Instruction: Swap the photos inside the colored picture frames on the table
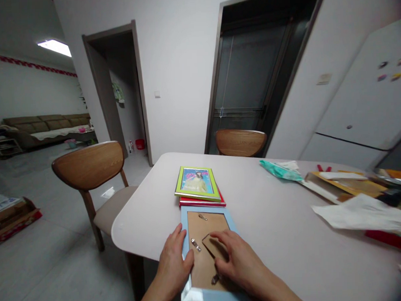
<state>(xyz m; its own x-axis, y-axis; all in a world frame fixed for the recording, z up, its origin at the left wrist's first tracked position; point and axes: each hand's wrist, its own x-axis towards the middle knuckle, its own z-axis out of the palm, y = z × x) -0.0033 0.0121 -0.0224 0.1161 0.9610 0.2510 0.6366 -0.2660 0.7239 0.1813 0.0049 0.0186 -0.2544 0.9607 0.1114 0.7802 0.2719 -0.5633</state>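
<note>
A light-blue picture frame (pixel 193 295) lies face down on the table, its brown backing board (pixel 200 269) upward. My left hand (pixel 173 257) grips the frame's left border, thumb on top and fingers along the outer side. My right hand (pixel 240 259) is closed, with thumb and fingers on the brown stand flap (pixel 213 246), which is tilted up from the board. Small metal clips (pixel 196 245) sit on the board. Just beyond lies a green picture frame (pixel 177 186) showing a figure in a pale dress, stacked on a red frame (pixel 202 203).
On the white table (pixel 272 240), a teal plastic wrapper (pixel 280 170), an opened cardboard package (pixel 326 185) and white paper (pixel 363 210) lie at the right. Wooden chairs stand at the left (pixel 89 167) and far side (pixel 241 141). A white fridge (pixel 366 101) is at the right.
</note>
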